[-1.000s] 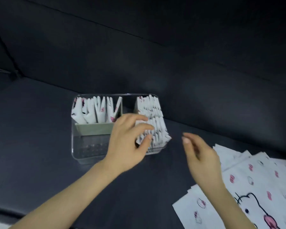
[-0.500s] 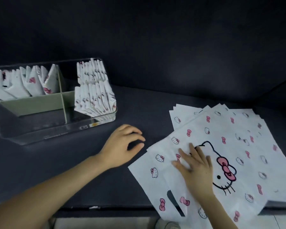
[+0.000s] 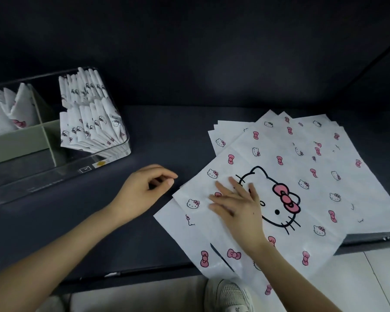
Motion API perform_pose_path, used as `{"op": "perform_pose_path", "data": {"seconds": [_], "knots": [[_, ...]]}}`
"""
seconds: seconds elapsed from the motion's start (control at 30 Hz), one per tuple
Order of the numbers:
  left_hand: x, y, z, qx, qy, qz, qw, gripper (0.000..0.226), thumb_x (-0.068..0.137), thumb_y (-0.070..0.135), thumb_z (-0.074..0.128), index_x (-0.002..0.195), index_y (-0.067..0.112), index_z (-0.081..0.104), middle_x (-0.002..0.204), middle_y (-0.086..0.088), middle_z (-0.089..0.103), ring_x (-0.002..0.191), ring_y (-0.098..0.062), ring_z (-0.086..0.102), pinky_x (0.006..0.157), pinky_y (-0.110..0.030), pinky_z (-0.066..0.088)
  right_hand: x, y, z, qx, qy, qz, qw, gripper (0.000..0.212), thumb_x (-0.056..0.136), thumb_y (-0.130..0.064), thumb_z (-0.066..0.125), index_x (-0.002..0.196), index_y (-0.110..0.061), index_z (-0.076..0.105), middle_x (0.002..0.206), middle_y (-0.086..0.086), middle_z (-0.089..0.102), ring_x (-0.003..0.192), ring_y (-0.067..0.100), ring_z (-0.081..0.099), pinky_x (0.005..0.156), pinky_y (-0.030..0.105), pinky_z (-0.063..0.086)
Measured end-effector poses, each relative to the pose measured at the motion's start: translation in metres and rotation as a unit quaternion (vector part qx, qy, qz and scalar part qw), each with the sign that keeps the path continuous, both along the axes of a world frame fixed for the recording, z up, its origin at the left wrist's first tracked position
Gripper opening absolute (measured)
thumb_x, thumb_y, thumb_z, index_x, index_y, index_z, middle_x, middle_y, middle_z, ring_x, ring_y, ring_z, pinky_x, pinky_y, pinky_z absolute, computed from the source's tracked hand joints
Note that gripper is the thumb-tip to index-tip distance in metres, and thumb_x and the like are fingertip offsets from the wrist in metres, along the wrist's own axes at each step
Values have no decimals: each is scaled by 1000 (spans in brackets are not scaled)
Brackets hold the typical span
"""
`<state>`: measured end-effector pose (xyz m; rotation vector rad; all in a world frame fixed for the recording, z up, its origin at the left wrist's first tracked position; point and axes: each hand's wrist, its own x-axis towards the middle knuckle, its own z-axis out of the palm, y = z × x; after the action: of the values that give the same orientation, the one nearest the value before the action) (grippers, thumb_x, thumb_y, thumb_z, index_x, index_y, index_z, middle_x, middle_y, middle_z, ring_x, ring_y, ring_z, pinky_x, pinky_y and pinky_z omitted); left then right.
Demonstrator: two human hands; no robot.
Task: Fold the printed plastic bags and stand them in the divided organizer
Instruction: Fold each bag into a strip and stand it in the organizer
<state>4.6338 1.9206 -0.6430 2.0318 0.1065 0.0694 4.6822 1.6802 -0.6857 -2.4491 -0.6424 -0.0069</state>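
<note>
Clear-plastic divided organizer [image 3: 43,179] at far left on dark surface [image 3: 167,136]; folded bags [image 3: 88,122] packed upright in right compartment, more in rear left one.

Left hand [image 3: 142,190] next, just beside left edge of flat bags and apart from them: fingers loosely curled, thumb near forefinger, nothing held. Resting on surface or hovering: not determinable.

Right hand [image 3: 239,210] laid palm-down on top bag [image 3: 306,208], fingers straight and spread, pressing film flat, gripping nothing.

Top bag uppermost on fanned stack [image 3: 320,131] at right, front portion overhanging surface edge.

Assessed handling: thin film, very light, limp, slick; liable to slide over sheet beneath and to spring out of a crease.

Advised hold: pinch at left corner or edge while flat hand pins centre; press firmly along each fold.
</note>
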Motion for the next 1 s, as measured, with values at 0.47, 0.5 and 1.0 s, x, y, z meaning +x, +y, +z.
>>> {"op": "perform_pose_path", "data": {"seconds": [0.47, 0.5, 1.0], "knots": [[-9, 6, 33, -171, 20, -139, 975, 32, 85, 58, 54, 107, 42, 70, 115, 14, 68, 115, -3, 58, 104, -20, 37, 8, 26, 74, 342, 516, -5, 785, 8, 78, -16, 65, 73, -13, 70, 67, -3, 67, 57, 6, 59, 54, 21, 46], [-8, 3, 31, -132, 26, -114, 984, 24, 86, 52, 59, 99, 36, 72, 106, 8, 71, 104, -10, 64, 97, -27, 45, 12, 29, 76, 361, 545, -14, 757, 8, 75, -19, 65, 74, -12, 70, 70, 2, 67, 58, 10, 59, 57, 23, 49], [15, 20, 2, 145, -8, 236, 961, 37, 95, 18, 55, 63, 10, 40, 51, -12, 41, 47, -19, 32, 46, -32, 27, 41, -84, 84, 362, 491, -72, 789, 72, 70, -69, 66, 132, -37, 47, 128, -3, 63, 113, 21, 62, 89, 38, 54]]}}
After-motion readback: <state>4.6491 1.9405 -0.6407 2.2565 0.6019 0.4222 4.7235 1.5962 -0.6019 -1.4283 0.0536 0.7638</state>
